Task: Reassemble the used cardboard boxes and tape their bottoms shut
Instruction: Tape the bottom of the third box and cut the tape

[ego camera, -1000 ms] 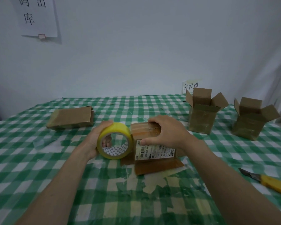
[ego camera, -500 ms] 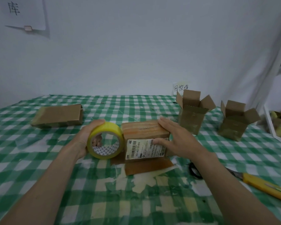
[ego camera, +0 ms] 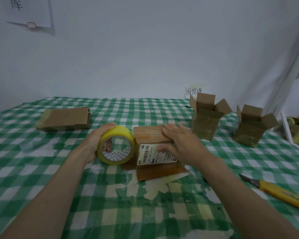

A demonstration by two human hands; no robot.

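Atop box [ego camera: 150, 137], right hand [ego camera: 181, 144] unmoved

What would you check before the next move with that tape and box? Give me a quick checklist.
1. Tape roll gripped by the left hand: ok.
2. Right hand flat on the box, steadying it: ok.
3. Roll set close against the box's left side: ok.
4. Tape strip stuck fully across the seam: cannot tell.
5. Utility knife on the table at the right, for cutting: ok.
6. Flattened box waiting at far left: ok.
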